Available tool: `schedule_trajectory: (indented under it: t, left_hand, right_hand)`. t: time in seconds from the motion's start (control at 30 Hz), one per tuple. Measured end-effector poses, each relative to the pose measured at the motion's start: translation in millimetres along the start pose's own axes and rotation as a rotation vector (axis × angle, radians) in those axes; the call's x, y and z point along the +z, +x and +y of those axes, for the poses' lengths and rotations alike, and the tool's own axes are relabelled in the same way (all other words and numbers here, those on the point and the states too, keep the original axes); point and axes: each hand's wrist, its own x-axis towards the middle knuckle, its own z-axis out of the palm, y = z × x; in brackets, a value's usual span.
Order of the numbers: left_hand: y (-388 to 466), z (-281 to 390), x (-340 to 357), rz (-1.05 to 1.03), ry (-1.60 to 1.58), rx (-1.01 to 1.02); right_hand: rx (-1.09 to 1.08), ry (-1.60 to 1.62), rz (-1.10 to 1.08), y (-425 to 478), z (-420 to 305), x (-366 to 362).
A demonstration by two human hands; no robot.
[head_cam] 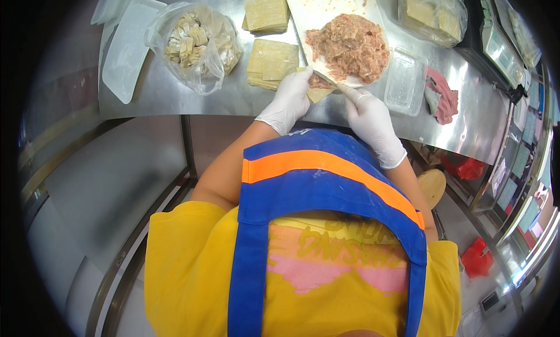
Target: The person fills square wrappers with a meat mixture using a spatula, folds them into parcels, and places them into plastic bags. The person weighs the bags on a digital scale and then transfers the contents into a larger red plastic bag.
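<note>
My left hand (289,101), in a white glove, holds a square yellow dough wrapper (318,94) by its left side at the near edge of the white tray. Minced meat lies on the wrapper. My right hand (369,118), also gloved, grips a thin flat spreading tool (329,79), whose tip is over the meat on the wrapper. A big mound of minced meat (350,46) sits on the white tray (317,19). Two stacks of wrappers, one nearer (272,62) and one farther (266,11), lie left of the tray.
A plastic bag of folded dough pieces (192,43) and a white tray (127,52) are at the left. To the right are a clear plastic container (404,81), a pink cloth (444,98), bagged wrappers (431,15) and a scale (501,43). The steel table's edge (227,114) runs before me.
</note>
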Motion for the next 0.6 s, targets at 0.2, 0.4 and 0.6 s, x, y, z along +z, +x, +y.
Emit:
schedule_trajectory:
  t: [0.2,0.4,0.6]
  left_hand:
    - [-29.9,20.2,-4.7,-0.026,-0.078,0.061]
    - [-54.5,15.0,29.3,-0.326,0.243,0.379]
    - [-42.3,53.1,32.9,-0.325,1.402,1.005]
  right_hand:
    - [0.065,0.027,-0.184,-16.7,-12.0,-21.2]
    - [0.365,0.768,-0.168,-15.4,-27.8,-14.5]
    - [0.545,1.124,-0.295,-9.6,-45.5,-49.7]
